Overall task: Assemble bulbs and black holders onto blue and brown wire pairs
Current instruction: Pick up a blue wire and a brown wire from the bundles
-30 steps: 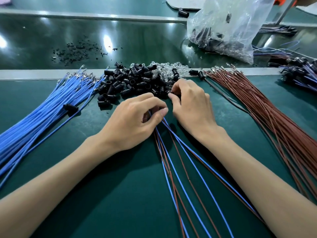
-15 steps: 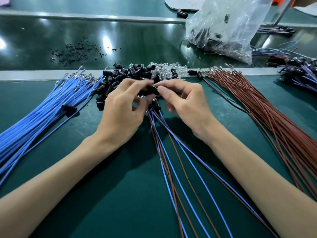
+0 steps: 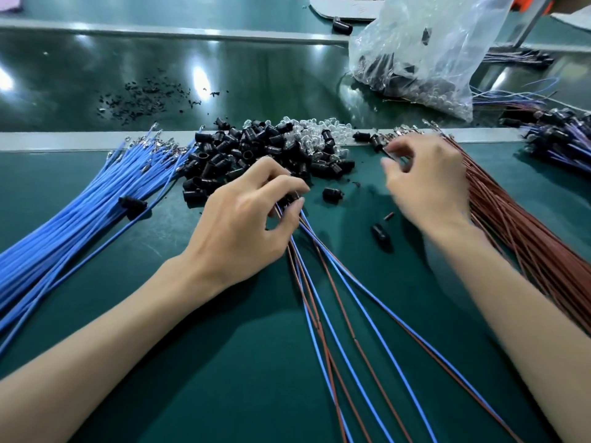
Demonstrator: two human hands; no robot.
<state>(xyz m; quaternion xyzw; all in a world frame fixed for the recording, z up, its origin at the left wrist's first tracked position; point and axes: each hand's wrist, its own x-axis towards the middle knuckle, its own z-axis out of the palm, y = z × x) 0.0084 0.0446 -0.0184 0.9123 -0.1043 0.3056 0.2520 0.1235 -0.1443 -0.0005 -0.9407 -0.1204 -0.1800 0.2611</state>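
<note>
Green mat [image 3: 224, 362], stock laid out: blue wires [image 3: 80, 219] in a bundle at 9 o'clock, brown wires [image 3: 527, 244] at 3 o'clock, heap of black holders [image 3: 243, 148] at 12 o'clock with clear bulbs [image 3: 313, 131] just behind it. Wire pairs [image 3: 305, 276] lie at centre. Their long axis runs from 5–6 o'clock, where the tails fan out, up to the gathered ends pointing at about 11 o'clock toward the heap. Left hand [image 3: 249, 219] has its fingers curled round those gathered ends. Right hand [image 3: 428, 187] is blurred at 1 o'clock by the brown wires' terminal ends, fingers bent; cannot tell whether it pinches anything. One loose holder [image 3: 332, 195] lies between the hands. Judgement: a fetch step for the next part. To do it well, grip close to the terminals so the ends sit level, take a single piece, and feed it along the wire axis, not across it.
</note>
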